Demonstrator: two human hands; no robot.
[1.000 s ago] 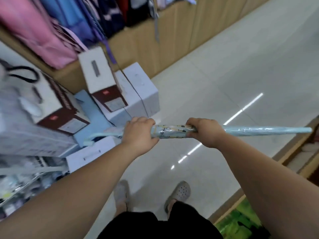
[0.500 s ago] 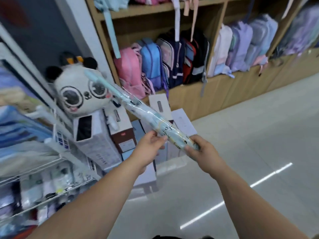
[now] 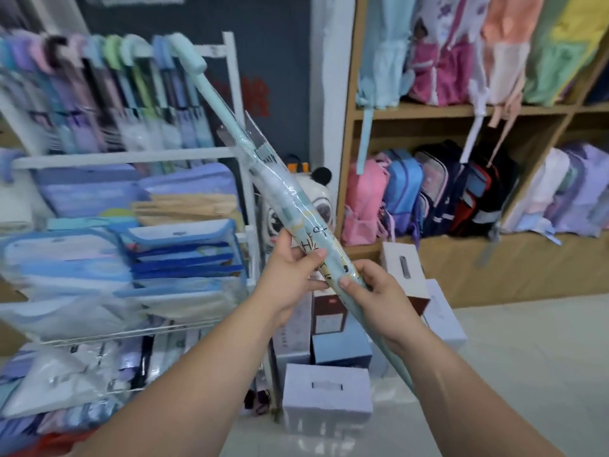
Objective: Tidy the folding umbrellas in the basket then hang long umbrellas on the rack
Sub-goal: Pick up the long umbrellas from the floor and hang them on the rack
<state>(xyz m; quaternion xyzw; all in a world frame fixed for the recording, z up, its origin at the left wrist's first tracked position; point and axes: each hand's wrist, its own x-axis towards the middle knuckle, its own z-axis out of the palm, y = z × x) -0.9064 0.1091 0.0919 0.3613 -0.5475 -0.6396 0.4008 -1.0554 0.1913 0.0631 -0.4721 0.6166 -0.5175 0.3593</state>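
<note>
Pale-teal long umbrella (image 3: 290, 199), sleeved in glossy clear film, has swung from level to steeply tilted. Left hand (image 3: 290, 275) and right hand (image 3: 375, 301) both grip its mid-section, side by side. The smooth crook handle (image 3: 184, 49) now lies up and left of the hands, at the white rack (image 3: 234, 94) top rail beside the hung umbrellas (image 3: 131, 94). Hooking appears imminent.

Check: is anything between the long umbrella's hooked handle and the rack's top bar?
Nothing visible. The left hand and right hand hold the long umbrella; its hooked handle is at the right end of the top bar, beside the hung umbrellas. Whether it touches the bar, I cannot tell.
</note>
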